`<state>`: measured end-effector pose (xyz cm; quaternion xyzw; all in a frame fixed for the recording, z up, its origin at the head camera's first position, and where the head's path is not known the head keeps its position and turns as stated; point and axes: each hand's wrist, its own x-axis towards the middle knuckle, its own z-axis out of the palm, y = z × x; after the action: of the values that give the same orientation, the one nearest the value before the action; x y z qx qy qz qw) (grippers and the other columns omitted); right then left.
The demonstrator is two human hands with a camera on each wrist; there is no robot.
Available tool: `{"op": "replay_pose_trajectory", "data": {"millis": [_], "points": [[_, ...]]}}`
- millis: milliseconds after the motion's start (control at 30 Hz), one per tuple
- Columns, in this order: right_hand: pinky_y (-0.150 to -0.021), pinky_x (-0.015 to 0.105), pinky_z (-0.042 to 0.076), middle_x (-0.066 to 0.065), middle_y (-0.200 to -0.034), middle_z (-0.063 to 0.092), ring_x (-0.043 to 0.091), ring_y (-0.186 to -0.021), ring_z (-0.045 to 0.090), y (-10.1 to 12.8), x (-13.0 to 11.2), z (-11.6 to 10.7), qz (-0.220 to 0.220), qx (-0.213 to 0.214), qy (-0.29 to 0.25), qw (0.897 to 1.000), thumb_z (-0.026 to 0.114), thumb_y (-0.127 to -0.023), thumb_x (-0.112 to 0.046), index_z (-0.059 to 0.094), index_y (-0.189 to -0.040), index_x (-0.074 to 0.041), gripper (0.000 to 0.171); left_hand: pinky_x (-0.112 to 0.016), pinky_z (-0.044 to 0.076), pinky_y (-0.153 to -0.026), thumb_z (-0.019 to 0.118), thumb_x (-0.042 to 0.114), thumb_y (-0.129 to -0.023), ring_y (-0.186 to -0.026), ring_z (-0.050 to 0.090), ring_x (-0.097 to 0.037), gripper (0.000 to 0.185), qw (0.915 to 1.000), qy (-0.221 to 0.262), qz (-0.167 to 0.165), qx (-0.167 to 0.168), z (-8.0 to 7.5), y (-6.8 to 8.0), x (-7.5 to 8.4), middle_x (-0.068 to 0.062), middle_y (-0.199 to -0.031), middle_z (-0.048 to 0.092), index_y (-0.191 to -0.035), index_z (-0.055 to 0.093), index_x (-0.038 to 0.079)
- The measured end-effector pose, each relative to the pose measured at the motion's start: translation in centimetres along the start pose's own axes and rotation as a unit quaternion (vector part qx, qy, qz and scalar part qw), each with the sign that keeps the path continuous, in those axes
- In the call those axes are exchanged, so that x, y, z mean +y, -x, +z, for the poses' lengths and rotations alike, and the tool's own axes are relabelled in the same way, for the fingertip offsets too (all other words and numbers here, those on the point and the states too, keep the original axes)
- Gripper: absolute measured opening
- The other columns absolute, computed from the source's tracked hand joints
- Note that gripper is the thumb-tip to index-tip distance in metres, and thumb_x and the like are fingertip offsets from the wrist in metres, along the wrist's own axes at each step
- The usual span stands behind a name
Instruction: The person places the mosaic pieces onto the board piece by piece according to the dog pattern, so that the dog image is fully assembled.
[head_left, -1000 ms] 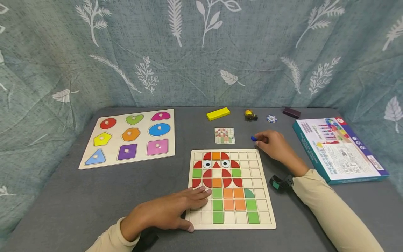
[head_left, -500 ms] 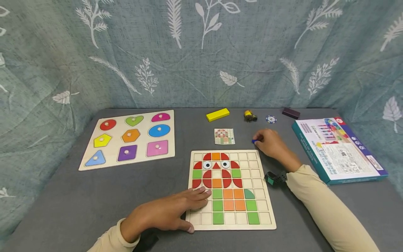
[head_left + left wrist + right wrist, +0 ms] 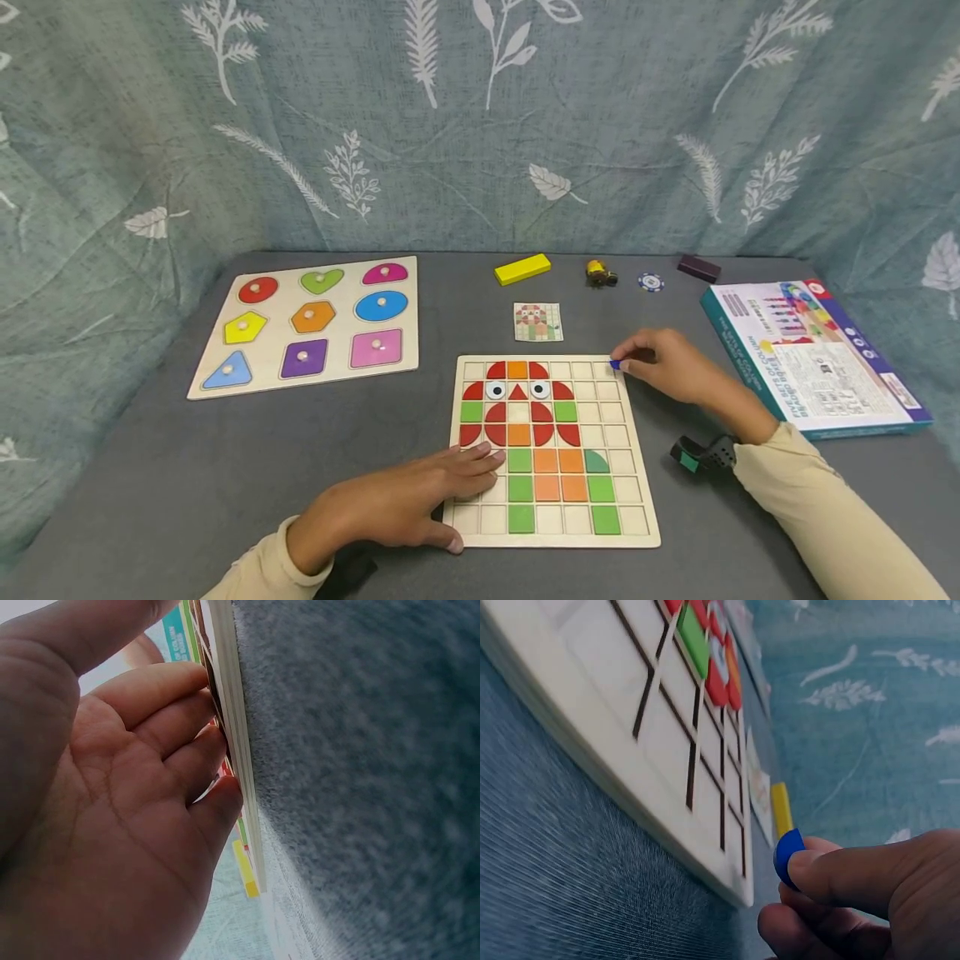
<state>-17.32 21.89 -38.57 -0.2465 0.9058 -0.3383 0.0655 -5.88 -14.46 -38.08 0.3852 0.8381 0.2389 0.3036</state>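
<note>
Pinching a blue piece (image 3: 615, 364), the right hand (image 3: 667, 367) hovers at the puzzle board's (image 3: 637, 533) far right corner; left hand (image 3: 405, 504) rests flat on its near left edge.

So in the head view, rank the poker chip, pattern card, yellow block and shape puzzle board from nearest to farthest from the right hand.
From the right hand, which pinches a blue piece:
1. Poker chip, just behind it.
2. Pattern card, to its left.
3. Yellow block, back left.
4. Shape puzzle board, far left.
</note>
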Motion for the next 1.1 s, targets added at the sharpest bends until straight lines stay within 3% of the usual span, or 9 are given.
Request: {"op": "replay_pose_trajectory", "data": {"millis": [267,667,867,1100], "points": [[-0.069,0.027,0.048,0.001,-0.099,0.066,0.013,-0.082,0.057,2.2,-1.2,-0.6,-0.023,-0.073,-0.042,0.996,0.060,-0.092,0.004,0.073,-0.104,-0.005,0.020,-0.041,0.024,-0.113,0.076,0.024,-0.086,-0.146,0.015,-0.017,0.073,1.0000,-0.008,0.003,0.000,0.0,-0.1,0.1,0.004,-0.157,0.027,-0.149,0.041,0.012],[-0.077,0.026,0.052,-0.001,-0.098,0.065,0.012,-0.088,0.059,4.5,-1.7,0.7,-0.071,-0.160,-0.128,0.976,0.064,-0.091,0.000,0.075,-0.097,-0.009,0.016,-0.042,0.023,-0.113,0.076,0.021,-0.086,-0.146,0.015,-0.017,0.073,1.0000,-0.002,0.003,-0.003,-0.1,-0.1,0.2,0.003,-0.158,0.027,-0.149,0.041,0.011],[-0.065,0.024,0.050,-0.001,-0.093,0.067,0.006,-0.076,0.056,5.2,-1.8,1.2,-0.092,-0.192,-0.160,0.964,0.064,-0.091,0.001,0.074,-0.097,-0.009,0.015,-0.042,0.025,-0.113,0.076,0.021,-0.086,-0.146,0.015,-0.017,0.073,1.0000,0.002,-0.001,-0.002,-0.1,-0.1,0.2,0.004,-0.158,0.027,-0.149,0.040,0.011],[-0.061,0.023,0.048,-0.008,-0.090,0.064,0.004,-0.073,0.053,5.7,-2.2,2.0,-0.106,-0.175,-0.118,0.972,0.068,-0.088,-0.001,0.074,-0.094,-0.013,0.015,-0.042,0.025,-0.113,0.077,0.021,-0.085,-0.146,0.015,-0.017,0.074,1.0000,0.003,0.001,-0.003,-0.1,-0.2,0.2,0.004,-0.158,0.026,-0.149,0.040,0.011]]}}
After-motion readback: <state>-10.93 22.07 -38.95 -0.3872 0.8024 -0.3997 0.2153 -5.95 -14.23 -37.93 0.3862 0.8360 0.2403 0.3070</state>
